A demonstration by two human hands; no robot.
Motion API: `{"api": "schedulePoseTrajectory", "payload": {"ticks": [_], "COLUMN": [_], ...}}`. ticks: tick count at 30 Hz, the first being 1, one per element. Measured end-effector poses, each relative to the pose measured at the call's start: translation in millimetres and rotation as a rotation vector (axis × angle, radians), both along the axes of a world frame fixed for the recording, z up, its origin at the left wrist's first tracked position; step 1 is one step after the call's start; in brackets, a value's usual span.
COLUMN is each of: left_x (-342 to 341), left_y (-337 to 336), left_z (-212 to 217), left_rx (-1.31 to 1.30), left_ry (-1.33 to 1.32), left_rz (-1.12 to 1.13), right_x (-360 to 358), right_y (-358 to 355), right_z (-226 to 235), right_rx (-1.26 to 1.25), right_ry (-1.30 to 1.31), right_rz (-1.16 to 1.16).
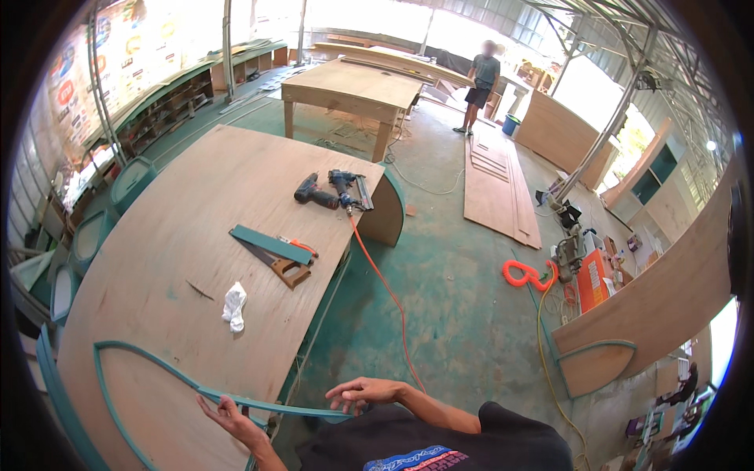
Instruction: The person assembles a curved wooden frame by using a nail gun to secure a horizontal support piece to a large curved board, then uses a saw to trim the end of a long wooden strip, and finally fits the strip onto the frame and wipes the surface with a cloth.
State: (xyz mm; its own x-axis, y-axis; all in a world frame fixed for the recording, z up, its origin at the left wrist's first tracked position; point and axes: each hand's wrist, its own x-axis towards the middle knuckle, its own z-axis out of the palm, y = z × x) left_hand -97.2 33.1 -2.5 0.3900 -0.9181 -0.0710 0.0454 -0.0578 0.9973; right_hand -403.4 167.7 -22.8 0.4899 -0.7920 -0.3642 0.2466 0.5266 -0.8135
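A thin teal strip runs from the worktable's near edge toward my body. Its left end meets a curved teal-edged panel frame lying on the plywood tabletop. My left hand is palm up beside the strip, fingers apart; whether it touches the strip I cannot tell. Over the strip's right end hangs my right hand, fingers loosely spread and gripping nothing visible. A crumpled white cloth or glove lies farther up the tabletop. Beyond it are a handsaw and a flat teal piece across its blade.
On the tabletop rest a cordless drill and a nail gun, whose orange hose drops to the floor. A person stands beyond, near stacked plywood sheets. A curved panel stands at right.
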Motion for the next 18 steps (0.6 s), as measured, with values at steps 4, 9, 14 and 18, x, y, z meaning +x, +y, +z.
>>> {"api": "schedulePoseTrajectory", "payload": {"ticks": [4,9,14,18], "left_x": [-25.7,-35.2,-31.1,-22.0], "left_y": [-9.2,-19.5,-22.1,-24.0], "left_z": [-3.8,0.8,0.9,-22.9], "left_rx": [-0.058,0.056,0.255,0.267], "left_ry": [-0.137,-0.009,0.319,0.577], "left_rz": [-0.045,-0.016,-0.012,-0.102], "right_x": [-18.3,-27.8,-26.3,-15.3], "right_y": [7.6,19.4,16.2,7.0], "right_z": [4.6,3.0,-14.5,4.1], "right_rx": [-0.025,-0.036,-0.116,-0.074], "right_ry": [0.246,0.287,0.03,-0.133], "right_rz": [0.012,-0.146,-0.408,-0.5]}}
